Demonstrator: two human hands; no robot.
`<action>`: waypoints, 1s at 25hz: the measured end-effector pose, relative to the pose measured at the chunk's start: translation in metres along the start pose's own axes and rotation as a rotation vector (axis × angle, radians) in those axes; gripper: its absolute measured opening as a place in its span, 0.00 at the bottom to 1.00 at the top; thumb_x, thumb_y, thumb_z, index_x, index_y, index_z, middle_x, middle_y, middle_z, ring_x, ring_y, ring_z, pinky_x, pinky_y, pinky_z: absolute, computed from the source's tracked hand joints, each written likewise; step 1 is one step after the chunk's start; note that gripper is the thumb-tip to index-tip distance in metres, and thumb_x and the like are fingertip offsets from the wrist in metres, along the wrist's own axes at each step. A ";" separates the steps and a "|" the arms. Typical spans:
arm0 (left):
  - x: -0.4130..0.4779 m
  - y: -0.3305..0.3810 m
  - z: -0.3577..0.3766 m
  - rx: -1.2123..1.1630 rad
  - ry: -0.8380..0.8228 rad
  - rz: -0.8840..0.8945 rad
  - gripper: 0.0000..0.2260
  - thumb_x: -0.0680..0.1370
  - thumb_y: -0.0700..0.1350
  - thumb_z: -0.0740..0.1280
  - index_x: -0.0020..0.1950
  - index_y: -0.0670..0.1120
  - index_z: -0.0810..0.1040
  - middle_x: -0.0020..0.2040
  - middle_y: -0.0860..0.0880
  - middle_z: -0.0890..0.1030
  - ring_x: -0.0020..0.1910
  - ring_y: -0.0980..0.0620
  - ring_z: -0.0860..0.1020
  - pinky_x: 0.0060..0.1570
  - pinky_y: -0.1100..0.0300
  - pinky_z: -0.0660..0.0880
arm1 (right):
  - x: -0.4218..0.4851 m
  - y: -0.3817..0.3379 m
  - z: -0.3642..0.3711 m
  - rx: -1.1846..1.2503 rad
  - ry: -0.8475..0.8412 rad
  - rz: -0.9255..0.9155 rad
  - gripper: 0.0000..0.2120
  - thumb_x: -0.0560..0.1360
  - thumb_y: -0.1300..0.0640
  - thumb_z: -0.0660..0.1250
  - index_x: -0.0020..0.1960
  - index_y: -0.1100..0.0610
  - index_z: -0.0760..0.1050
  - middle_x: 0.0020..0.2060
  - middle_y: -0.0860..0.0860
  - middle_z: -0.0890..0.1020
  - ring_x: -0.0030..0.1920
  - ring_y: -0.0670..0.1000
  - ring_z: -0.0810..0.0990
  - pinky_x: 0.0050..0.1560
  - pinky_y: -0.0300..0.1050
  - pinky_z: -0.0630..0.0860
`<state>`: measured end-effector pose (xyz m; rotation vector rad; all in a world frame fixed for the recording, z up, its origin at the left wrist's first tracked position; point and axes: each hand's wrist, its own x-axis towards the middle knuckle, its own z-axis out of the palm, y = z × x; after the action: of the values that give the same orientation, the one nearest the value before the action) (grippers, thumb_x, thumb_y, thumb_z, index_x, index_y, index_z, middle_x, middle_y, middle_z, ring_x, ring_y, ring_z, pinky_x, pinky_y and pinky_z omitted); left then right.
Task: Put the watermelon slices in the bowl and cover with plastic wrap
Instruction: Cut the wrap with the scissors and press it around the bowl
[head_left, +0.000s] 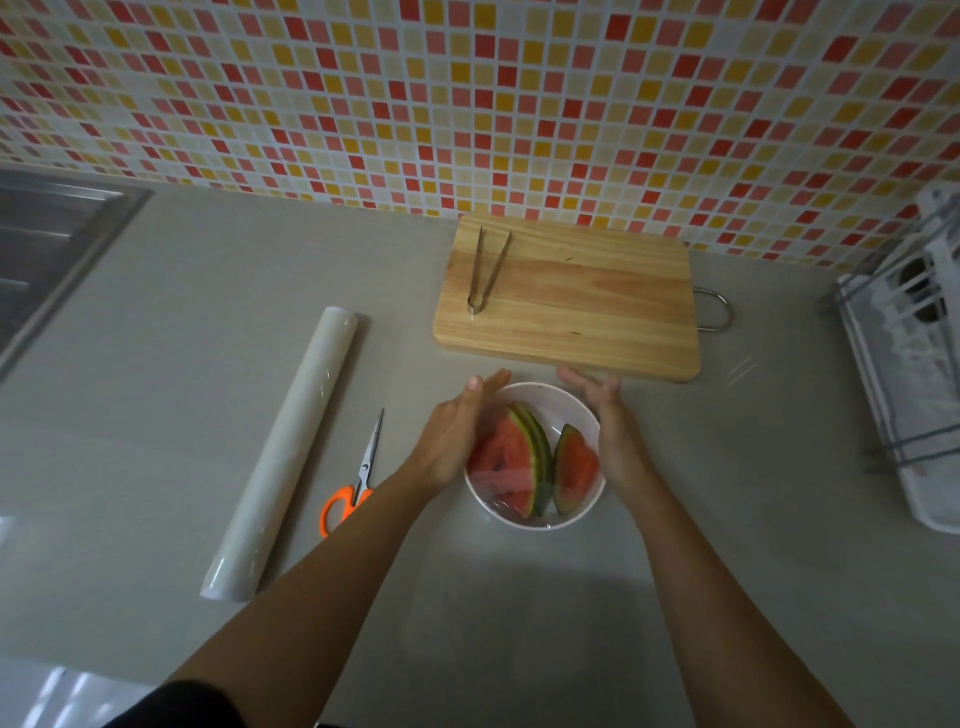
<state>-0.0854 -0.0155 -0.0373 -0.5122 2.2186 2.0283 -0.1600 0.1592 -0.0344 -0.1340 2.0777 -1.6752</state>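
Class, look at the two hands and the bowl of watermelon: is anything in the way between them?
Nothing visible. The left hand and right hand sit against opposite sides of the bowl, which holds the watermelon slices. Scissors and tongs lie off to the side.

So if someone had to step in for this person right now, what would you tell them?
Left hand: open, flat against the bowl's left side.
Right hand: open, against the right side.
Bowl: on the counter in front of the board, watermelon slices inside.
Done: slices are in, and clear wrap seems to lie over the top.
Left: press the wrap down around the rim; I cannot tell how well it is sealed.
Roll and scissors lie to the left, tongs on the board.
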 end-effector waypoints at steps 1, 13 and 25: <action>0.002 -0.001 0.003 -0.042 -0.030 -0.008 0.25 0.79 0.62 0.45 0.67 0.57 0.73 0.64 0.52 0.77 0.62 0.59 0.75 0.62 0.67 0.72 | 0.001 0.001 0.002 0.069 -0.055 0.021 0.36 0.65 0.23 0.42 0.58 0.39 0.75 0.61 0.47 0.78 0.61 0.49 0.75 0.65 0.52 0.68; 0.022 0.001 0.003 -0.030 -0.099 -0.131 0.32 0.75 0.65 0.48 0.56 0.44 0.81 0.54 0.38 0.83 0.57 0.43 0.80 0.65 0.42 0.71 | 0.019 0.003 0.000 0.098 -0.190 0.182 0.32 0.61 0.21 0.48 0.52 0.34 0.77 0.50 0.35 0.82 0.53 0.32 0.76 0.60 0.42 0.67; 0.013 0.005 0.007 0.221 0.043 -0.135 0.33 0.79 0.64 0.47 0.46 0.41 0.82 0.43 0.44 0.83 0.45 0.51 0.80 0.49 0.55 0.74 | 0.012 -0.002 0.002 -0.468 0.055 0.059 0.38 0.65 0.24 0.36 0.30 0.50 0.73 0.29 0.44 0.77 0.35 0.43 0.75 0.33 0.40 0.65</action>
<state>-0.1002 -0.0112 -0.0374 -0.6666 2.3254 1.6968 -0.1703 0.1525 -0.0367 -0.1737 2.4561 -1.1438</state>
